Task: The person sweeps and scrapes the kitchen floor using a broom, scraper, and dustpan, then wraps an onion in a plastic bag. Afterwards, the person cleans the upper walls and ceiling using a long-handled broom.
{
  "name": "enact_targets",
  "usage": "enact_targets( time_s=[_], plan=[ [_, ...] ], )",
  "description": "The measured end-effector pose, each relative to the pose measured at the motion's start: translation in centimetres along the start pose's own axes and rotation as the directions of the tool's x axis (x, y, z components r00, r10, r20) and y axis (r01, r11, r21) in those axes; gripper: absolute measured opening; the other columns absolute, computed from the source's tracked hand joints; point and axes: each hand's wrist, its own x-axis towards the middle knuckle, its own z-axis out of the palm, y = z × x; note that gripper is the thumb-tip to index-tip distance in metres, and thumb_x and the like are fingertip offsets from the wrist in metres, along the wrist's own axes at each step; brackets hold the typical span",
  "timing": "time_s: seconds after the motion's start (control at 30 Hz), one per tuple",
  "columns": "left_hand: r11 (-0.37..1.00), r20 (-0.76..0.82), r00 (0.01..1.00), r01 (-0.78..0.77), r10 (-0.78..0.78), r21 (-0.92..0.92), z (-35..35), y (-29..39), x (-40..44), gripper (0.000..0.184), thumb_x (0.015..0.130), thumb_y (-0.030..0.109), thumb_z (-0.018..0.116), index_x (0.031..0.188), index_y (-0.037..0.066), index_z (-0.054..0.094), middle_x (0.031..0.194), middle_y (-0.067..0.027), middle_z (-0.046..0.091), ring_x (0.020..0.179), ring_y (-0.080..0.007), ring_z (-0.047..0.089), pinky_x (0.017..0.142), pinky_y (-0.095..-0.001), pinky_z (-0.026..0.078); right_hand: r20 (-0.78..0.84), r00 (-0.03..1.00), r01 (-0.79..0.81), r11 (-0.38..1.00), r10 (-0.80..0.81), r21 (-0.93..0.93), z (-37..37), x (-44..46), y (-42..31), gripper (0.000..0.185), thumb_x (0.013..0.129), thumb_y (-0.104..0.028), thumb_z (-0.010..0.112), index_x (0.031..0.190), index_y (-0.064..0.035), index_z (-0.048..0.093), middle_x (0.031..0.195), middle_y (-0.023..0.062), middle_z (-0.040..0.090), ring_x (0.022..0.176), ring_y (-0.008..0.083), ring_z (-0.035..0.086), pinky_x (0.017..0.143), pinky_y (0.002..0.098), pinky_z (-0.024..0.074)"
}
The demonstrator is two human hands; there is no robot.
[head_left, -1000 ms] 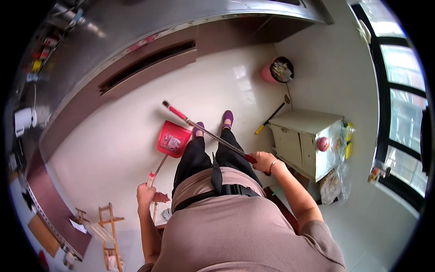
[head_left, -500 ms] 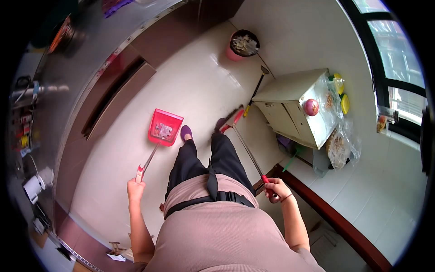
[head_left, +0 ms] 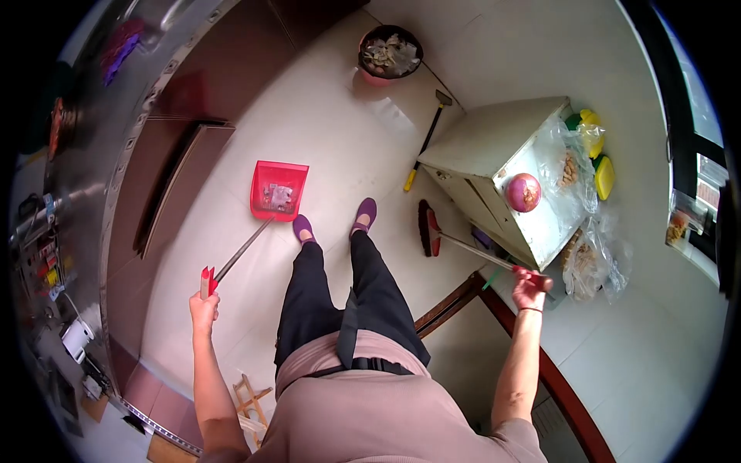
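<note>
A pale floor (head_left: 332, 127), a cream cabinet (head_left: 486, 147), and a person with a broom (head_left: 472, 248) in the right hand (head_left: 529, 292) and a dustpan (head_left: 279, 174) in the left hand (head_left: 204, 312).
The cabinet stands against the wall on the right, and the broom slants out beside its front, its dark bristles turned towards the feet; the right hand is wrapped round the red grip at the upper end. The left hand is closed round the top of the dustpan's handle, and the red pan lies ahead of the left shoe (head_left: 305, 230); whether it rests on the floor I cannot tell. Farther off is a pink bin (head_left: 378, 79) full of rubbish, then a black and yellow tool (head_left: 427, 144) beside the cabinet, a red onion (head_left: 523, 192) on the cabinet top, and small scraps (head_left: 278, 194) in the pan.
</note>
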Motion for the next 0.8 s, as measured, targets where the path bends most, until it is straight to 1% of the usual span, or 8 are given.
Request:
enact_targets(
  time_s=[0.2, 0.27, 0.3, 0.4, 0.53, 0.6, 0.7, 0.8],
  plan=[
    [0.997, -0.027, 1.000, 0.009, -0.007, 0.072, 1.0, 1.6, 0.3, 0.008, 0.074, 0.008, 0.058, 0.075, 0.000, 0.056, 0.049, 0.0011, 0.043, 0.033, -0.0083, 0.038, 0.031, -0.0246, 0.028, -0.153, 0.954, 0.256, 0.966, -0.257, -0.021, -4.0, 3.1, -5.2, 0.056, 0.093, -0.043, 0.028, 0.108, 0.0080, 0.046, 0.100, 0.0205, 0.061, 0.086, 0.0284, 0.063, 0.075, 0.0379, 0.0535],
    [0.996, -0.052, 0.999, 0.007, -0.002, 0.086, 1.0, 1.8, 0.4, 0.010, 0.074, 0.008, 0.057, 0.079, -0.001, 0.058, 0.048, 0.0008, 0.044, 0.033, -0.0086, 0.038, 0.031, -0.0245, 0.028, -0.544, 0.763, 0.351, 0.931, -0.348, -0.103, -4.7, 4.5, -2.7, 0.056, 0.093, -0.042, 0.026, 0.107, 0.0078, 0.047, 0.099, 0.0207, 0.062, 0.086, 0.0293, 0.063, 0.076, 0.0384, 0.0535],
    [0.991, -0.052, 0.999, 0.015, -0.008, 0.130, 0.6, 1.6, 0.8, 0.011, 0.073, 0.007, 0.057, 0.080, -0.001, 0.058, 0.048, 0.0007, 0.044, 0.033, -0.0086, 0.039, 0.031, -0.0244, 0.028, -0.615, 0.700, 0.271, 0.932, -0.363, -0.241, -6.2, 5.6, -1.0, 0.051, 0.093, -0.039, 0.028, 0.098, 0.0057, 0.052, 0.093, 0.0192, 0.064, 0.080, 0.0269, 0.065, 0.072, 0.0363, 0.0549],
    [0.991, -0.066, 0.997, 0.037, -0.028, 0.127, -0.1, 1.3, 1.5, 0.013, 0.072, 0.006, 0.056, 0.082, -0.001, 0.058, 0.047, 0.0012, 0.042, 0.033, -0.0083, 0.038, 0.032, -0.0238, 0.028, -0.445, 0.887, -0.154, 0.831, -0.122, -0.535, -7.4, 9.7, 8.1, 0.021, 0.087, -0.020, 0.047, 0.087, 0.0000, 0.055, 0.071, 0.0114, 0.060, 0.064, 0.0219, 0.063, 0.049, 0.0304, 0.0529],
    [0.995, -0.084, 0.994, 0.074, -0.068, 0.068, -1.8, 1.1, 1.9, 0.018, 0.068, 0.004, 0.053, 0.085, -0.001, 0.056, 0.049, 0.0012, 0.042, 0.033, -0.0077, 0.035, 0.032, -0.0215, 0.028, -0.430, 0.903, -0.402, 0.330, -0.011, -0.854, -5.7, 21.1, 22.7, 0.031, 0.080, -0.017, 0.054, 0.106, -0.0005, 0.053, 0.084, 0.0109, 0.060, 0.068, 0.0220, 0.063, 0.053, 0.0325, 0.0509],
    [0.993, -0.135, 0.985, 0.114, -0.109, 0.030, -2.3, 1.5, 1.9, 0.022, 0.064, 0.004, 0.051, 0.085, -0.001, 0.051, 0.054, -0.0028, 0.047, 0.033, -0.0084, 0.036, 0.031, -0.0210, 0.028, -0.282, 0.959, -0.283, -0.003, -0.019, -0.959, -5.8, 28.7, 28.6, 0.034, 0.078, -0.022, 0.060, 0.103, 0.0000, 0.054, 0.082, 0.0058, 0.058, 0.076, 0.0178, 0.059, 0.059, 0.0322, 0.0489],
    [0.995, -0.224, 0.973, 0.073, -0.056, 0.067, -5.8, -1.4, 2.5, 0.034, 0.066, 0.011, 0.054, 0.097, -0.001, 0.048, 0.053, -0.0012, 0.045, 0.034, -0.0072, 0.035, 0.031, -0.0202, 0.027, -0.171, 0.985, -0.133, -0.524, 0.024, -0.841, -8.9, 43.1, 34.3, 0.060, 0.073, -0.024, 0.064, 0.124, 0.0028, 0.045, 0.108, 0.0152, 0.056, 0.091, 0.0285, 0.057, 0.078, 0.0354, 0.0476],
    [0.988, -0.296, 0.950, 0.129, -0.098, 0.085, -3.5, 0.5, 5.4, 0.033, 0.065, 0.011, 0.054, 0.096, -0.001, 0.048, 0.054, -0.0018, 0.045, 0.034, -0.0074, 0.035, 0.031, -0.0202, 0.027, -0.047, 0.989, -0.112, -0.507, -0.141, -0.854, -6.1, 50.3, 38.6, 0.062, 0.072, -0.022, 0.065, 0.124, 0.0036, 0.042, 0.114, 0.0213, 0.053, 0.100, 0.0349, 0.054, 0.087, 0.0362, 0.0444]
  ],
)
